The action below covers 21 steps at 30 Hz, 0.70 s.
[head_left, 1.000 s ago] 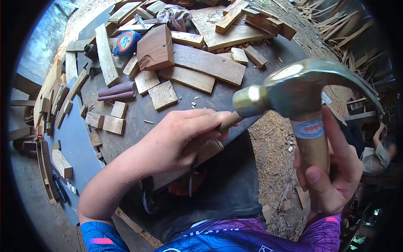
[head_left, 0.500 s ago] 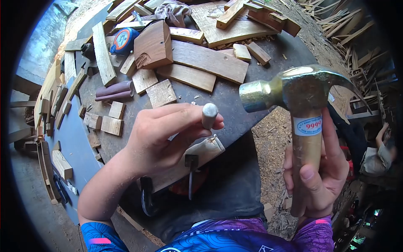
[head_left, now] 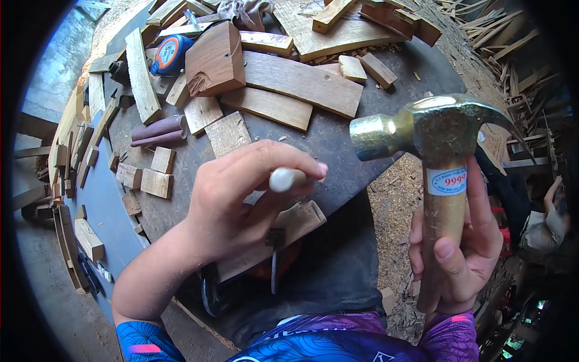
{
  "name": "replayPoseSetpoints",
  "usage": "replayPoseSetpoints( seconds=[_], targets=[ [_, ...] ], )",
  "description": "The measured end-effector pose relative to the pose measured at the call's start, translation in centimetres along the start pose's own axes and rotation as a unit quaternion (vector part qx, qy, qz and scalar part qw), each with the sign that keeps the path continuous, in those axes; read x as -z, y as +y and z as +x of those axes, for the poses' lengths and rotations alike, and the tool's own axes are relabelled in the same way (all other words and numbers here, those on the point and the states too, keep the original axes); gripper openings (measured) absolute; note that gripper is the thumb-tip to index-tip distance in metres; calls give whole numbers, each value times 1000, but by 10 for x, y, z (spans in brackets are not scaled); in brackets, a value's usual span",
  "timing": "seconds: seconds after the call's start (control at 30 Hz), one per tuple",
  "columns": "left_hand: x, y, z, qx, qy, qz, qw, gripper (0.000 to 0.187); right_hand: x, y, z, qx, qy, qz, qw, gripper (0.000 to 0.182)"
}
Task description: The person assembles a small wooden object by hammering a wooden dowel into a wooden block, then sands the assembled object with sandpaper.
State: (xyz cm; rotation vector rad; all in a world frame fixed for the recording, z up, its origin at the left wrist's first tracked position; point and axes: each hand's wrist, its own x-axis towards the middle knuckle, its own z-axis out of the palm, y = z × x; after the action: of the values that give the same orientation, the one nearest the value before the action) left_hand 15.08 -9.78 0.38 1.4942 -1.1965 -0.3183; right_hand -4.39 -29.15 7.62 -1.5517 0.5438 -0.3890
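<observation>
My left hand (head_left: 235, 190) is closed around a round metal rod (head_left: 288, 180), perhaps a chisel. Its blunt, pale end points up toward me, and its lower part is hidden behind my fingers. Just below this hand lies a wooden workpiece (head_left: 304, 222) at the table edge, with a dark metal clamp (head_left: 275, 237) on it. On the right, my right hand (head_left: 461, 256) grips the handle of a claw hammer (head_left: 443, 136). The hammer is upright, its striking face turned left and its claw right, apart from the rod.
Wood offcuts (head_left: 295, 78) crowd the dark table (head_left: 338, 160), along with a reddish wood block (head_left: 214, 60), a blue tape measure (head_left: 170, 55) and purple-brown rounded pieces (head_left: 160, 131). A cloth (head_left: 244, 12) lies at the back. Another person (head_left: 543, 223) is at far right.
The rod's upper end has tipped down and left as my left hand turned. The hammer stays upright in my right hand, shifted only slightly right in the view.
</observation>
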Motion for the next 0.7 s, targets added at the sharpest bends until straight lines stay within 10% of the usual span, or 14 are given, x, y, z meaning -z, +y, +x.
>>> replayPoseSetpoints(
  seconds=[0.7],
  targets=[
    [0, 18, -6, 61, -10, -45, 997, 19, -3, 4, 1, 0, 3, 52, 999, 93]
  ],
)
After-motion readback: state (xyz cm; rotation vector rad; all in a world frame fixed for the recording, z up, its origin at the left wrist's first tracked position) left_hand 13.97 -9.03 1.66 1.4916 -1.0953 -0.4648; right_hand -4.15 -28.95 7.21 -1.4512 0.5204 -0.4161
